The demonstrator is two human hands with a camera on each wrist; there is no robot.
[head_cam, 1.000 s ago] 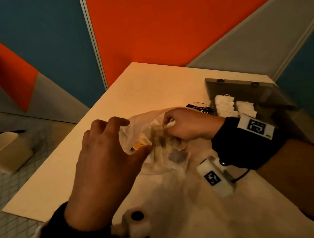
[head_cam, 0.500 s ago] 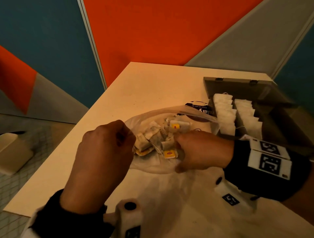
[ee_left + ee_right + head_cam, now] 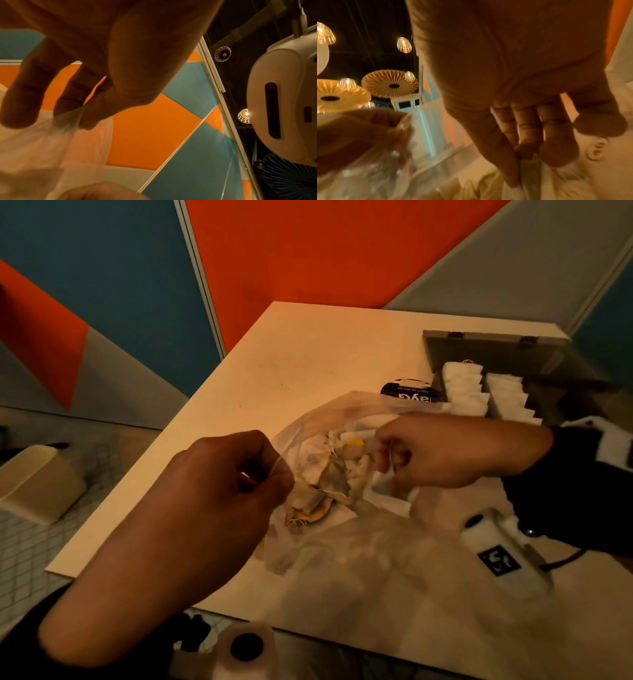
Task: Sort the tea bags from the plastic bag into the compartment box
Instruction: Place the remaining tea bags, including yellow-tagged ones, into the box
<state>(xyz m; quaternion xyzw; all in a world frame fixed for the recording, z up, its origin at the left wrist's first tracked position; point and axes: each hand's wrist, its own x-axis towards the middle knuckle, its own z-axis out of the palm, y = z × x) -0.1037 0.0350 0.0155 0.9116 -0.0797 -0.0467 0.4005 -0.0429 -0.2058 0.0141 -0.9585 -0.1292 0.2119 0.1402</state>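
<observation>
While both my hands pull the bag's mouth apart, the head view shows my left hand pinching the film at centre frame and my right hand pinching the opposite edge just right of it. The tea bags lie in a tangled heap inside the bag, between my hands, on the counter. The box sits open at upper right, two compartments already stacked with white bags.

From the left wrist, my fingers clamp a fold of thin film; I judge that a harder tug could tear it or slip it free.

From the right wrist, my fingertips squeeze another fold at lower centre. It is blurred, so I cannot tell whether a string is caught there too. The strings look knotted together, so lifting one bag may drag others out onto the counter.
</observation>
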